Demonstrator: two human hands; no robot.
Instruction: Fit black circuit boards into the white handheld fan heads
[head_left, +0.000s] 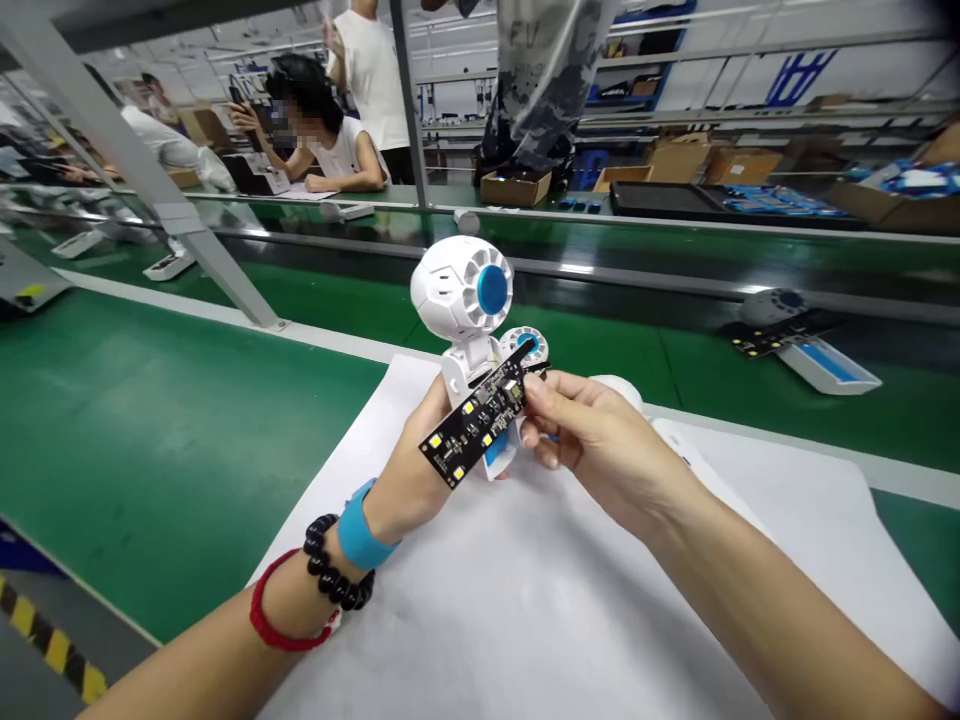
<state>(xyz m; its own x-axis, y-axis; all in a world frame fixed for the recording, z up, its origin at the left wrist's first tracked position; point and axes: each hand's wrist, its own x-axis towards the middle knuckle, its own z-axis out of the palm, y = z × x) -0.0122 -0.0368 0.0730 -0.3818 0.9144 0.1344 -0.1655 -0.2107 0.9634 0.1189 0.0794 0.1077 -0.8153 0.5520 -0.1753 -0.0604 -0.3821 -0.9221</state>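
Observation:
My left hand [411, 470] is closed around the lower part of a white fan unit [463, 292] with a round head and a blue centre, held upright over a white sheet [540, 610]. My right hand [592, 445] pinches the upper end of a narrow black circuit board [480, 418] with several small LED chips. The board lies slanted across the fan's base, in front of my left hand. A small blue-and-white round part [523, 344] shows just behind the board's top end.
A green conveyor belt [150, 420] runs across the bench, with a grey metal strut [150, 180] at left. Another fan unit and board [795, 335] lie on the belt at right. Other people sit and stand across the line among cardboard boxes [517, 186].

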